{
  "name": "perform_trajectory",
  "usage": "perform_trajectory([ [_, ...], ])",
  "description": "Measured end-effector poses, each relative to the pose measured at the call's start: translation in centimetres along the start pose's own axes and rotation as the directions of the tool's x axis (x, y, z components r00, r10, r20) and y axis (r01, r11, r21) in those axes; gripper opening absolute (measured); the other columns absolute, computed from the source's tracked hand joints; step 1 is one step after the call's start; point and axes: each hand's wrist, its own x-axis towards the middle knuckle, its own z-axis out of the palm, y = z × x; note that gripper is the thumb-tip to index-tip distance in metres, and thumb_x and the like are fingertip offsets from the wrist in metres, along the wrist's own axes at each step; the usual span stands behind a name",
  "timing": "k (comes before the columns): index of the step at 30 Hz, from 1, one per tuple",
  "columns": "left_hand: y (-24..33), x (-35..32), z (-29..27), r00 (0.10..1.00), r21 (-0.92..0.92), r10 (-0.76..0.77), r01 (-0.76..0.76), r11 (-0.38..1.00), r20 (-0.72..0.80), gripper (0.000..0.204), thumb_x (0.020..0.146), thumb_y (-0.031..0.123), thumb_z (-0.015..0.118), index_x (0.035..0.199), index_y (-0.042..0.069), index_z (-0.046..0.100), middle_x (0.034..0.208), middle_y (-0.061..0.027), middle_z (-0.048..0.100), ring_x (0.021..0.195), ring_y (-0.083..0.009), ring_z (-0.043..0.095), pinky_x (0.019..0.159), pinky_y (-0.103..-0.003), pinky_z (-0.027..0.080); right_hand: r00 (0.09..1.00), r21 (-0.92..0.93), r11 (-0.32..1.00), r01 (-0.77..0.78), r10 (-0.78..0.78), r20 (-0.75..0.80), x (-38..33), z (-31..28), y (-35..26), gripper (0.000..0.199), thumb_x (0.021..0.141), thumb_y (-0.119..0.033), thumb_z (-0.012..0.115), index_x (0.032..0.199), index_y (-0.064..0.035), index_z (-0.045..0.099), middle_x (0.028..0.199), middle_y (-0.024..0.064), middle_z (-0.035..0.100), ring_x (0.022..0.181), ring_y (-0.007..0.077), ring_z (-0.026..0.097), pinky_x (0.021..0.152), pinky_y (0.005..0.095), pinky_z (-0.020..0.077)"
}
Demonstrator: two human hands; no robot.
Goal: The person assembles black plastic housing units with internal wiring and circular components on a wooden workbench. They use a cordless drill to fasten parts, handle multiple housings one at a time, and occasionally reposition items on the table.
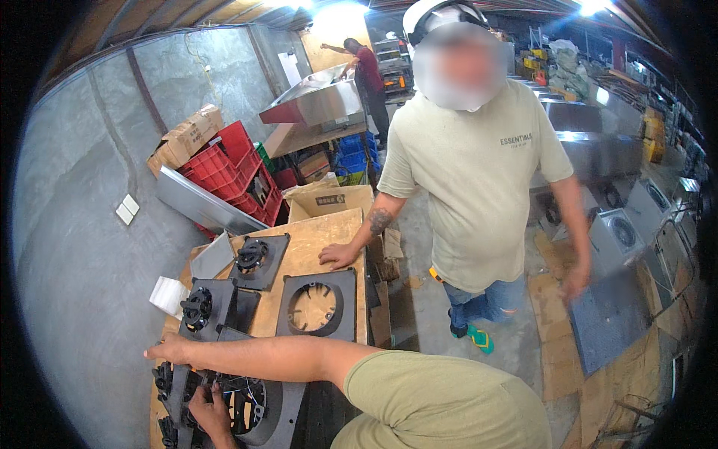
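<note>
My right arm stretches across to the left, over the near end of the wooden table. My right hand is closed at the top end of a dark grey panel. Below it, my left hand comes up from the lower edge with bent fingers, beside a round opening in a dark grey housing. Thin white wires show inside that opening. What the left fingertips hold is too small to make out. Several black fittings lie along the table's left edge.
A square plate with a round hole and two plates with black fittings lie on the wooden table. A co-worker stands across, one hand on the tabletop. Red crates and a cardboard box are behind.
</note>
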Motion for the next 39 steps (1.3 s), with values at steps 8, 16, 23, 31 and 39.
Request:
perform_trajectory([
  [8,-0.3,0.3,0.2,0.999,0.03,0.012,-0.013,0.999,0.037,0.029,0.09,0.017,0.066,0.079,-0.009,0.056,0.067,-0.0195,0.058,0.058,-0.0255,0.049,0.057,-0.039,0.042,0.997,0.04,0.998,0.048,-0.046,-0.062,-1.5,-1.2,-0.9,0.039,0.073,-0.024,0.066,0.102,0.0012,0.058,0.081,0.0121,0.06,0.069,0.0196,0.059,0.052,0.0358,0.0451],
  [16,-0.1,0.1,0.2,0.994,0.072,0.105,-0.104,0.992,-0.022,0.029,0.09,0.017,0.066,0.079,-0.008,0.057,0.066,-0.0168,0.058,0.058,-0.0245,0.049,0.058,-0.039,0.042,0.959,-0.129,0.967,0.22,-0.239,-0.153,1.3,-0.9,1.6,0.044,0.075,-0.025,0.064,0.11,0.0016,0.056,0.084,0.0137,0.06,0.06,0.0196,0.057,0.048,0.0359,0.044],
  [23,-0.7,0.0,0.0,0.992,0.071,0.03,-0.021,0.997,-0.124,0.035,0.096,0.025,0.061,0.079,-0.005,0.054,0.065,-0.0165,0.054,0.06,-0.025,0.043,0.059,-0.04,0.04,0.979,0.304,0.953,0.015,0.048,-0.2,-0.8,-3.8,-2.5,0.041,0.081,-0.032,0.06,0.109,-0.0038,0.05,0.071,0.0067,0.05,0.05,0.0142,0.048,0.04,0.0316,0.0358],
  [31,0.0,0.0,-0.5,0.983,0.164,0.086,-0.059,0.985,-0.162,0.04,0.098,0.032,0.058,0.083,-0.005,0.053,0.069,-0.0192,0.054,0.063,-0.031,0.046,0.062,-0.043,0.04,0.957,0.423,0.873,0.245,-0.149,-0.248,-2.0,-10.8,-7.0,0.028,0.086,-0.034,0.061,0.099,-0.0114,0.051,0.072,0.0032,0.049,0.062,0.015,0.051,0.053,0.0346,0.0446],
  [39,0.3,-0.2,-0.6,0.979,0.138,0.091,-0.066,0.988,-0.185,0.035,0.096,0.029,0.06,0.083,-0.003,0.057,0.072,-0.0207,0.059,0.064,-0.0366,0.057,0.061,-0.041,0.044,0.722,0.179,0.827,0.532,-0.333,-0.607,-9.1,-29.2,-3.1,0.02,0.086,-0.023,0.067,0.102,-0.0153,0.057,0.079,-0.0006,0.058,0.061,0.0088,0.054,0.048,0.025,0.0446],
])
